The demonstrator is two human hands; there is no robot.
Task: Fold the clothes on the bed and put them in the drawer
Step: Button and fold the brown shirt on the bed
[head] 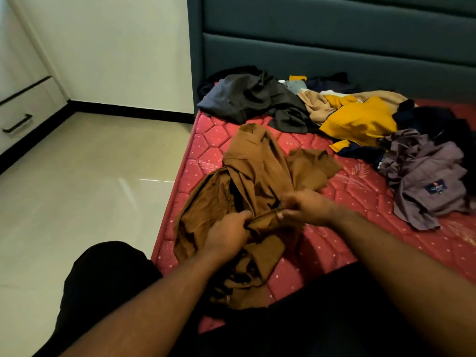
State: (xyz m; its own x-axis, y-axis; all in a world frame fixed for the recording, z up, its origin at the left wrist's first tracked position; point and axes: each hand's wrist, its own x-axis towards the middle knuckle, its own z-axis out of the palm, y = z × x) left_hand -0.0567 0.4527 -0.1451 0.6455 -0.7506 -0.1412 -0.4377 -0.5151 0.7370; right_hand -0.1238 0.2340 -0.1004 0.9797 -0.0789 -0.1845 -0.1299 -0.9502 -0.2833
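- Floor (85, 176) takes up the whole left side, glossy tile, lots of open room between the bed and the wall.
- Bed (342, 202) with a red quilted mattress; its left edge runs diagonally, and the near strip by that edge is mostly bare.
- Headboard (334, 47) closes off the far end, dark padded panels.
- Clothes heap (334, 109) sprawls along the headboard and down the right side (grey, tan, yellow, navy, mauve all tangled), crowding that half of the mattress.
- Brown shirt (257, 181) lies crumpled near the left edge, apart from the heap.
- Drawer (20, 117) is far left, closed, black handle.
- Left hand (226, 235) and right hand (306, 204) each have fingers curled around a bunched fold of the brown shirt, close together.
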